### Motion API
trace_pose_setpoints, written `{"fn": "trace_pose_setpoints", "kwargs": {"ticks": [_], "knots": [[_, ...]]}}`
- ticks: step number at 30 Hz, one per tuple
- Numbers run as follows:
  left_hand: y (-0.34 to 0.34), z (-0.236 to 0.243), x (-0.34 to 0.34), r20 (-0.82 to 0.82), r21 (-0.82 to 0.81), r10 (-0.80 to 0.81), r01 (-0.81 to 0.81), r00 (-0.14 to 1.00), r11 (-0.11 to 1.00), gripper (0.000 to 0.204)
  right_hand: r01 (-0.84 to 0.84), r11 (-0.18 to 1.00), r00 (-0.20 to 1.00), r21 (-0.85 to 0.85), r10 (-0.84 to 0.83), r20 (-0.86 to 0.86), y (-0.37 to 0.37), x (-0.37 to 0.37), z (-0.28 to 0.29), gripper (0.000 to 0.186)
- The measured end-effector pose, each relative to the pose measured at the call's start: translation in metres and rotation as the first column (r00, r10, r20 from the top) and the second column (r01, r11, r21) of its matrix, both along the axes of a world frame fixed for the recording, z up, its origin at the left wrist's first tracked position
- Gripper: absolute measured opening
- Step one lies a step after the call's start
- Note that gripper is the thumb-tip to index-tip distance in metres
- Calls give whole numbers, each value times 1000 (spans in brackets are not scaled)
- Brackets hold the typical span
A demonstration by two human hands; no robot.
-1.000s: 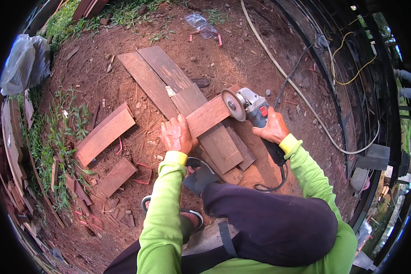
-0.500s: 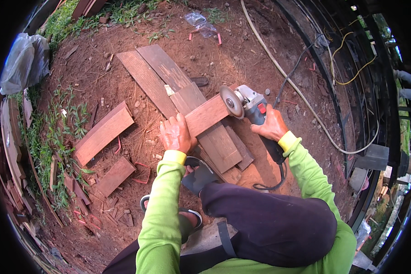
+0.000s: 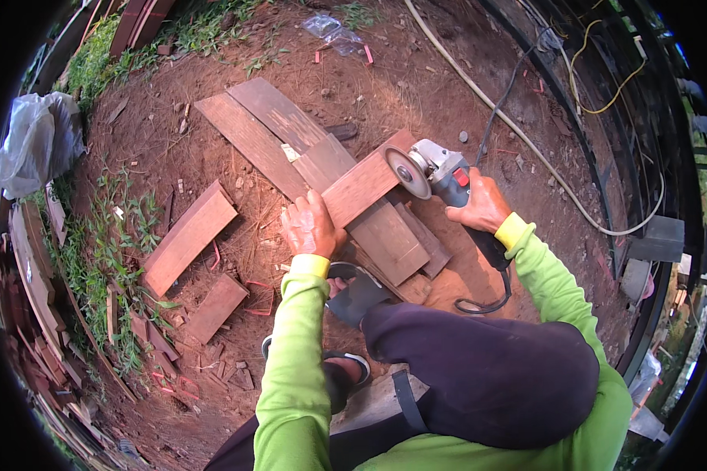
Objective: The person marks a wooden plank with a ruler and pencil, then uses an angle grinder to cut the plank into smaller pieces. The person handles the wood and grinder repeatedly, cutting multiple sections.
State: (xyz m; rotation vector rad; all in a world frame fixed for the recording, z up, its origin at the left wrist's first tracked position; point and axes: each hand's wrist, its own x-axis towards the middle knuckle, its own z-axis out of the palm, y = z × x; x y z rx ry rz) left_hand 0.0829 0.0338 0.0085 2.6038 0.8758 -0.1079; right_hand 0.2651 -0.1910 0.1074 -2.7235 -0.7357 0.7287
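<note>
My left hand (image 3: 313,226) is closed around the near left end of a reddish-brown wooden board (image 3: 361,191). The board lies slanted across a stack of flat planks (image 3: 389,239) on the ground. In my right hand (image 3: 481,202) is a grey and black angle grinder (image 3: 448,179), gripped by its body. Its round cutting disc (image 3: 407,173) stands at the right-hand edge of the board, near the far end. Whether the disc touches the wood, or is spinning, I cannot tell.
Cut boards (image 3: 190,238) and a shorter piece (image 3: 218,308) lie on the dirt at left. The grinder's black cord (image 3: 498,118) runs near a pale hose (image 3: 518,144) at right. My bent knee (image 3: 479,381) is below the grinder. More timber (image 3: 31,267) lines the left edge.
The board's far end now shows beyond the disc, which hid more of it before. The grinder and right hand appear slightly farther right; the whole view has shifted a little.
</note>
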Motion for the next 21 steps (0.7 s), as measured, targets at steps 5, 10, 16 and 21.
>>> {"fn": "trace_pose_setpoints", "kwargs": {"ticks": [5,10,16,21], "knots": [[1,8,2,-60,19,-27,29,998,999,53,-2,1000,1000,2,2,13,-8,-3,-3,65],[1,7,2,-56,13,-26,27,998,1000,51,16,1000,1000,4,-16,-1,-5,-3,-4,65],[-1,7,1,-12,31,-25,25,1000,999,48,14,1000,1000,-2,-14,-10,0,-1,-3,65],[0,7,2,-43,28,-35,36,998,999,48,-1,1000,1000,-6,1,-12,1,1,-3,65]]}}
